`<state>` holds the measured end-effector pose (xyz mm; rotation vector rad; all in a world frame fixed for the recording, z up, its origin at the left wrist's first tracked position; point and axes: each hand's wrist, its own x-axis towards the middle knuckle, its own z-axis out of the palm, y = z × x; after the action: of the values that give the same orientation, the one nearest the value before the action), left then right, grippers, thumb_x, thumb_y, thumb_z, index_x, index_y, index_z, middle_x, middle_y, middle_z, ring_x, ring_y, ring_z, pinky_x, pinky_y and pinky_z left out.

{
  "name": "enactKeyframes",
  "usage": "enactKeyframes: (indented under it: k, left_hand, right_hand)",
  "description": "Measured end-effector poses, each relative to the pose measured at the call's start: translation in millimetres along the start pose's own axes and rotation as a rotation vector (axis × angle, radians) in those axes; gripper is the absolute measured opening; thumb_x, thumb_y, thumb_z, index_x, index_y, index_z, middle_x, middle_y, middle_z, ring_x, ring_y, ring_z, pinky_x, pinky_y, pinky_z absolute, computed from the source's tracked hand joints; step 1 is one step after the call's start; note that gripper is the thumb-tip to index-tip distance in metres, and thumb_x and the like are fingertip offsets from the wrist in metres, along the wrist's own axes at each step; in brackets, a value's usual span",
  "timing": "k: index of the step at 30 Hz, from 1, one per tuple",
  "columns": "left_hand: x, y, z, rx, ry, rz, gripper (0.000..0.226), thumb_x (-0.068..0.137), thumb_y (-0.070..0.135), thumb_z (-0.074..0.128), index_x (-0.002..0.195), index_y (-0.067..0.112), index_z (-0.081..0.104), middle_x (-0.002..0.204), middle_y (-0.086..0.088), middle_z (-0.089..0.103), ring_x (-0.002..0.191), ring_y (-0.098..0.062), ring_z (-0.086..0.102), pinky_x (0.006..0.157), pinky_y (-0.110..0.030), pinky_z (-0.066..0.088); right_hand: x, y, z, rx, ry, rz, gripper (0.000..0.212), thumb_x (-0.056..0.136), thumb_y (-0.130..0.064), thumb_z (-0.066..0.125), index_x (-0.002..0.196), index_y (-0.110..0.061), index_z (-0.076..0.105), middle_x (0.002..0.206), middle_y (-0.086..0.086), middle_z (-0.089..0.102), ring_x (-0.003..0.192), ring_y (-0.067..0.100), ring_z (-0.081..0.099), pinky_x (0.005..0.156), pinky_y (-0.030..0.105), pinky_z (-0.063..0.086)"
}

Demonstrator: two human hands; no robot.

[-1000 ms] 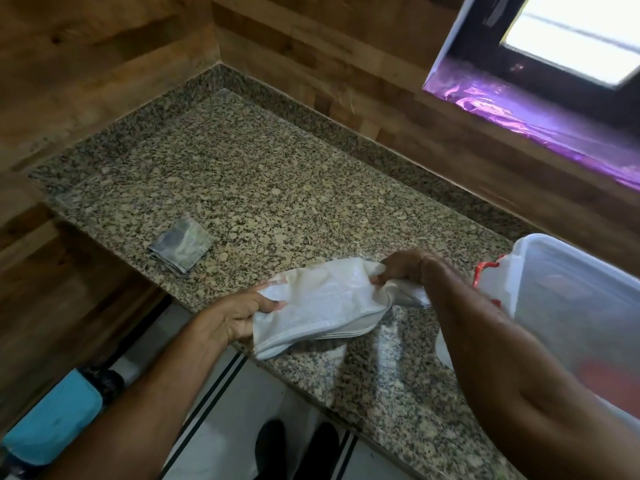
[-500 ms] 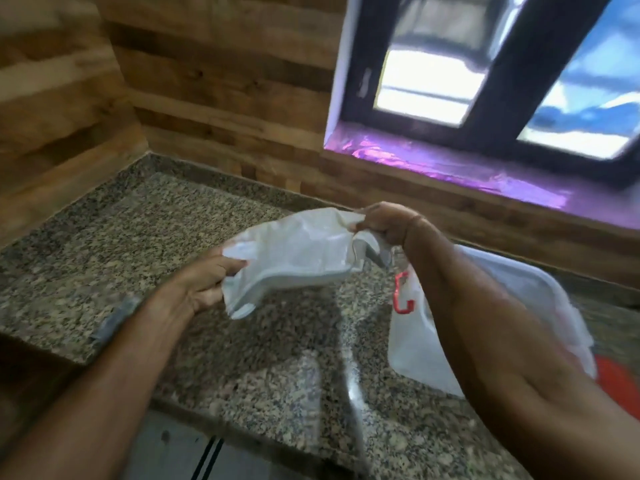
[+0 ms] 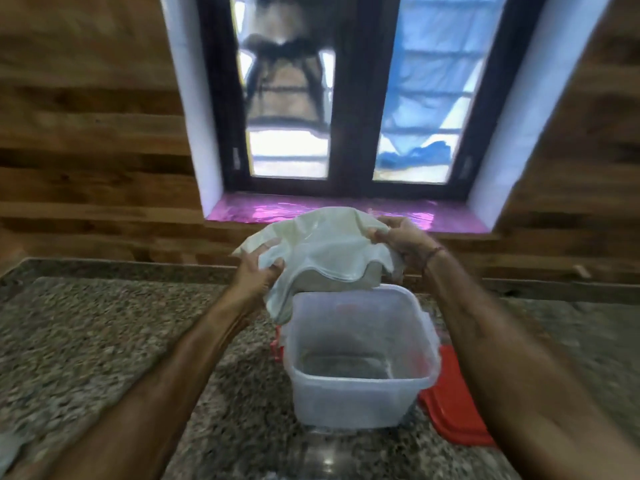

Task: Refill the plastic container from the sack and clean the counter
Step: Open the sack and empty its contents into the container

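Head view is being taken up at its left by the speckled counter (image 3: 104, 323), on which the plastic container (image 3: 360, 400) is standing open. Above the container's far left corner, the white sack (image 3: 322, 247) is being pinched at one edge by the left grip (image 3: 256, 271), fingers curled round the fabric. The sack is being held limp over the container's far rim, one fold drooping past that corner, and nothing is being seen falling from it. Above the container's far right corner, the opposite edge is being pinched by the right grip (image 3: 405, 240). Just right of the container, a red lid (image 3: 457, 410) is lying, partly hidden behind it. The container looks nearly empty, so the refilling is being judged as barely under way. Next, the sack's mouth is probably needing to be turned down inside the rim and tipped slowly, so that little is being spilled on the counter.
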<state>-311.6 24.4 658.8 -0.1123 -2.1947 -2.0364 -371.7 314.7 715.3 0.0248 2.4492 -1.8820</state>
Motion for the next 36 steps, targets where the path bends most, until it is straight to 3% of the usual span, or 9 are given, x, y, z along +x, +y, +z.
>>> enactKeyframes:
  k: [3, 8, 12, 16, 20, 25, 30, 33, 36]
  left_hand:
    - [-6.8, -21.7, 46.2, 0.024, -0.042, 0.004, 0.045, 0.102, 0.005, 0.06, 0.146, 0.009, 0.053, 0.14, -0.015, 0.06, 0.113, -0.019, 0.064, 0.078, -0.01, 0.054]
    - [-29.0, -57.2, 72.5, 0.139, -0.128, 0.027, 0.052, 0.103, 0.03, 0.062, 0.152, 0.037, 0.047, 0.153, 0.004, 0.053, 0.138, -0.016, 0.052, 0.111, -0.038, 0.047]
    - [-45.0, -71.7, 75.5, 0.323, -0.156, 0.061, 0.055, 0.108, 0.025, 0.051, 0.158, 0.041, 0.035, 0.161, 0.017, 0.035, 0.147, -0.007, 0.037, 0.121, -0.036, 0.034]
    - [-48.6, -70.4, 75.9, 0.273, -0.129, -0.074, 0.043, 0.107, 0.049, 0.043, 0.149, 0.058, 0.04, 0.159, 0.022, 0.029, 0.148, -0.011, 0.032, 0.121, -0.041, 0.032]
    - [-51.2, -68.3, 74.0, 0.156, -0.085, -0.078, 0.047, 0.097, 0.037, 0.068, 0.141, 0.05, 0.054, 0.159, 0.011, 0.038, 0.143, -0.015, 0.04, 0.109, -0.034, 0.044]
    - [-47.7, -67.1, 80.3, -0.07, -0.02, -0.143, 0.058, 0.078, 0.044, 0.086, 0.132, 0.033, 0.067, 0.14, 0.02, 0.054, 0.139, -0.018, 0.047, 0.111, -0.035, 0.045]
    - [-53.9, -78.9, 85.6, 0.197, 0.002, -0.096, 0.066, 0.07, 0.034, 0.094, 0.126, 0.045, 0.06, 0.156, 0.008, 0.042, 0.129, -0.011, 0.048, 0.091, -0.022, 0.045]
    - [-54.0, -83.4, 85.9, 0.266, -0.008, -0.094, 0.068, 0.069, 0.031, 0.093, 0.125, 0.044, 0.057, 0.158, 0.008, 0.039, 0.134, -0.019, 0.044, 0.098, -0.031, 0.043]
    - [-54.1, -77.6, 86.3, 0.131, -0.028, -0.128, 0.063, 0.075, 0.021, 0.091, 0.127, 0.039, 0.06, 0.16, 0.005, 0.038, 0.138, -0.017, 0.042, 0.09, -0.022, 0.045]
  right_hand:
    - [-11.6, 44.6, -29.3, 0.111, 0.038, -0.034, 0.023, 0.094, 0.004, 0.063, 0.108, -0.011, 0.075, 0.081, 0.003, 0.074, 0.059, 0.009, 0.067, 0.054, 0.022, 0.057]
    - [-30.1, 103.2, -42.9, 0.27, 0.09, -0.07, 0.038, 0.094, 0.0, 0.067, 0.131, -0.008, 0.067, 0.106, 0.005, 0.075, 0.083, 0.01, 0.07, 0.072, 0.022, 0.058]
    - [-36.7, 127.8, -35.8, 0.339, 0.102, -0.086, 0.054, 0.091, -0.015, 0.075, 0.142, -0.01, 0.06, 0.14, 0.006, 0.065, 0.115, 0.018, 0.068, 0.086, 0.029, 0.06]
    - [-42.4, 138.0, -25.4, 0.376, 0.103, -0.102, 0.061, 0.092, -0.019, 0.076, 0.148, -0.018, 0.054, 0.152, -0.003, 0.054, 0.134, 0.017, 0.058, 0.109, 0.042, 0.052]
    - [-48.3, 141.8, -20.1, 0.347, 0.097, -0.15, 0.06, 0.095, -0.016, 0.072, 0.151, -0.021, 0.05, 0.155, -0.017, 0.043, 0.143, 0.012, 0.047, 0.115, 0.041, 0.046]
    - [-53.2, 146.8, -22.8, 0.366, 0.004, -0.139, 0.068, 0.095, -0.004, 0.068, 0.155, -0.027, 0.044, 0.154, -0.007, 0.05, 0.137, 0.016, 0.055, 0.111, 0.041, 0.05]
    - [-56.0, 138.0, -28.4, 0.615, -0.143, 0.043, 0.07, 0.088, -0.008, 0.076, 0.148, -0.03, 0.046, 0.134, 0.003, 0.065, 0.114, 0.021, 0.069, 0.092, 0.038, 0.059]
    - [-58.9, 132.7, -23.5, 0.662, -0.09, 0.065, 0.067, 0.09, -0.019, 0.075, 0.149, -0.023, 0.044, 0.134, -0.01, 0.058, 0.119, 0.016, 0.062, 0.104, 0.04, 0.053]
    - [-62.6, 131.0, -14.9, 0.63, -0.044, 0.043, 0.058, 0.096, -0.024, 0.068, 0.147, -0.019, 0.042, 0.134, -0.017, 0.051, 0.116, 0.003, 0.056, 0.092, 0.023, 0.051]
